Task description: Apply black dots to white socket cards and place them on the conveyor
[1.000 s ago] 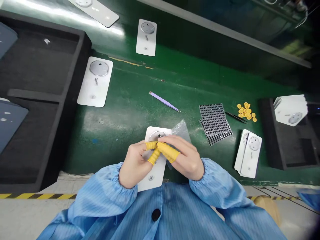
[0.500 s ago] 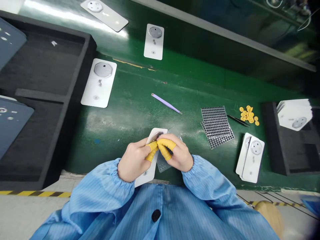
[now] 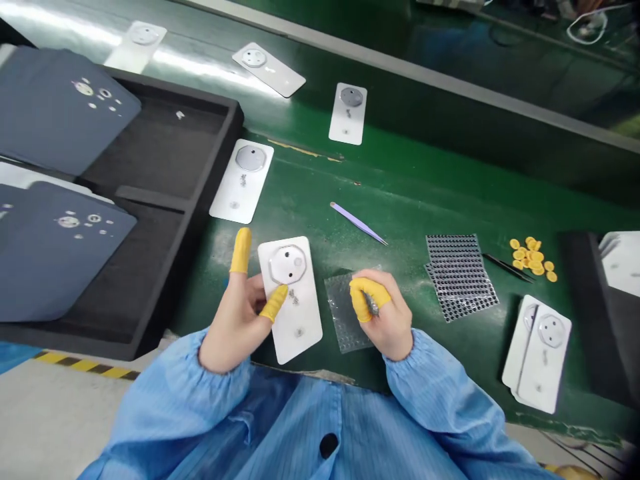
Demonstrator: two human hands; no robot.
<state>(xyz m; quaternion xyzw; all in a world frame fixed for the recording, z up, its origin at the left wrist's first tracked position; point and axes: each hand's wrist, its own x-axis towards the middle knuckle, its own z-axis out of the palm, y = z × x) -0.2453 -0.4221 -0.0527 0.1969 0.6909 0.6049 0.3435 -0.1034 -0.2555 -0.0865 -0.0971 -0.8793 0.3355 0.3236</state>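
My left hand (image 3: 240,310) grips a white phone back cover (image 3: 305,320) by its left edge, yellow-cotted thumb on top, other fingers partly hidden behind it; its cotted index finger points up, off the cover. An octagonal camera plate with small dark holes sits at the cover's far end. My right hand (image 3: 385,310) is closed in a pinch, yellow-cotted thumb and index fingertips together; whether something tiny is between them cannot be seen. Beneath that hand lies a clear plastic sheet (image 3: 345,320), partly covered by it.
Purple tweezers (image 3: 357,223) lie ahead. To the right are sheets of black dots (image 3: 460,273), dark tweezers (image 3: 507,268), yellow finger cots (image 3: 535,257) and stacked white covers (image 3: 545,363). A black tray (image 3: 200,200) with dark blue panels (image 3: 65,247) stands left; another cover (image 3: 243,180) lies beside it.
My hands, together over the cover before, have parted. The right has withdrawn to above the clear sheet; the left has raised its index finger and the cover now shows almost fully. The view has shifted left.
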